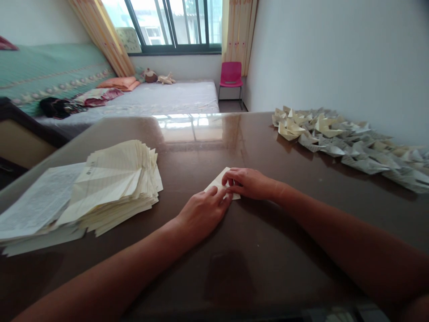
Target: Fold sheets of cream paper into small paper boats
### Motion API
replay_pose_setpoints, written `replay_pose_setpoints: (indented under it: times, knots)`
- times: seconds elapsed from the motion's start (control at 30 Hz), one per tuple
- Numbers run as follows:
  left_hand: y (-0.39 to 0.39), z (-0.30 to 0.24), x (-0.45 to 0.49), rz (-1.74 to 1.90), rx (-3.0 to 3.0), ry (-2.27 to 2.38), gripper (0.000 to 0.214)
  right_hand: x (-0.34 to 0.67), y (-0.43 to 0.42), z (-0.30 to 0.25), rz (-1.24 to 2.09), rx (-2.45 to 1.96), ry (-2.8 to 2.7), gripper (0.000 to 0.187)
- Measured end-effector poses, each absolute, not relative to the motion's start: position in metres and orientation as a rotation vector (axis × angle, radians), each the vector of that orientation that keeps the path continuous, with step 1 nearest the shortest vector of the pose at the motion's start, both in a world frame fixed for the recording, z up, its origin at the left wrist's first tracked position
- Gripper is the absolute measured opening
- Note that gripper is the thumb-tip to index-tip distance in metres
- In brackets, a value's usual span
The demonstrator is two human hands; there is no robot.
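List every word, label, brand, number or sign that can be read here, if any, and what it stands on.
Nothing reads clearly.
Cream sheet: small dark marks, too blurred.
White sheet: dense print, too small.
Clock: dial marks, too blurred.
Folded papers: faint print, too small.
Centre paper: nothing legible.

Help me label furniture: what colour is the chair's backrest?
The backrest is magenta, best in head view.

On table (187,161): paper stack (117,179) left, sheet (216,178) centre, folded papers (348,146) right; bed (181,96) behind.

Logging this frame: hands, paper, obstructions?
Left hand, right hand: both on paper. Paper on table. Stack left, folded pieces right, both apart from it.
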State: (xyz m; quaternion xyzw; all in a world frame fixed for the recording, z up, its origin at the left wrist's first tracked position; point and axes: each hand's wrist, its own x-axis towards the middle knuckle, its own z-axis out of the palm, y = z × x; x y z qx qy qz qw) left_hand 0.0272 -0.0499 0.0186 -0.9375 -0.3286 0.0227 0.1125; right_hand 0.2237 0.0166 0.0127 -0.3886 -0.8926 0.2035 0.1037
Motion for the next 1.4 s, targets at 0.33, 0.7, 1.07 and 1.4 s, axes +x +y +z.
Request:
replay_pose_setpoints:
  times: [0.33, 0.7, 1.07, 1.4]
  knots:
    - [-0.041, 0.024, 0.021, 0.097, -2.785, -1.016, 0.031, 0.226, 0.019, 0.012, 0.589, -1.205, -2.607, 0.015]
    - [-0.037, 0.015, 0.017, -0.096, -2.842, -1.037, 0.03, 0.231, 0.018, 0.019, 0.308, -1.382, -2.612, 0.02]
    - [-0.009, 0.005, 0.008, -0.611, -2.76, -1.297, 0.033, 0.23, 0.001, 0.036, 0.255, -1.029, -2.91, 0.031]
    - [0.013, -0.013, 0.015, -0.372, -2.883, -1.232, 0.042, 0.228, 0.007, 0.03, -0.082, -0.812, -2.94, 0.019]
